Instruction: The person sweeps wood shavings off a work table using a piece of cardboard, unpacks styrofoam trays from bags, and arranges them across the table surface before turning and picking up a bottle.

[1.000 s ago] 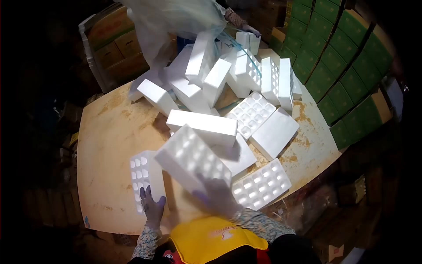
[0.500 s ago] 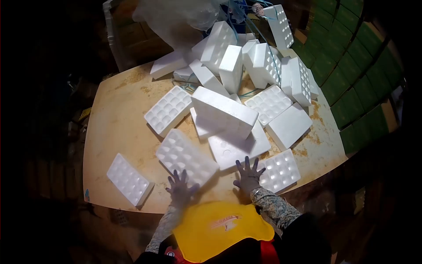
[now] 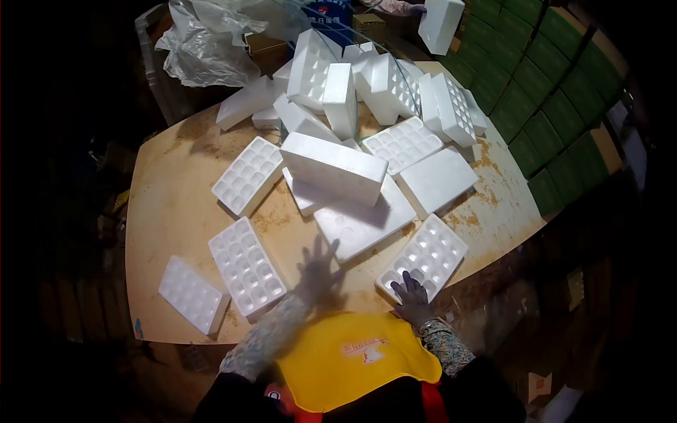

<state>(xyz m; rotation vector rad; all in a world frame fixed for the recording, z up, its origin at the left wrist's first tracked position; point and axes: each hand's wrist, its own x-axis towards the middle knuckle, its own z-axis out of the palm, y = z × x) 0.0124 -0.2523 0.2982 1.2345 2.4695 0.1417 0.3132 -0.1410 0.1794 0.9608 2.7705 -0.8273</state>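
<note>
My right hand (image 3: pixel 413 299) rests with its fingers spread on the near-left corner of a white foam tray with rounded hollows (image 3: pixel 431 248), at the table's near edge. Reaching over the table, my left hand (image 3: pixel 319 271) is slightly blurred, its fingers apart and nothing in them. To its left lies a second hollowed foam tray (image 3: pixel 243 257), with another one (image 3: pixel 189 290) beside it. Just beyond my hands a smooth foam block (image 3: pixel 363 222) lies flat. A long foam block (image 3: pixel 335 166) leans across it.
Several foam trays and blocks (image 3: pixel 340 99) are heaped at the table's far side, with blue straps among them. Clear plastic sheeting (image 3: pixel 208 46) hangs behind. Green boxes (image 3: pixel 536 113) are stacked on the right. Another person's hand (image 3: pixel 417 10) holds a foam piece (image 3: pixel 441 27) at the top.
The tray by my left hand has moved left and turned, and that hand is now apart from it. My right hand has come onto the right tray, which has turned. The view has shifted.
</note>
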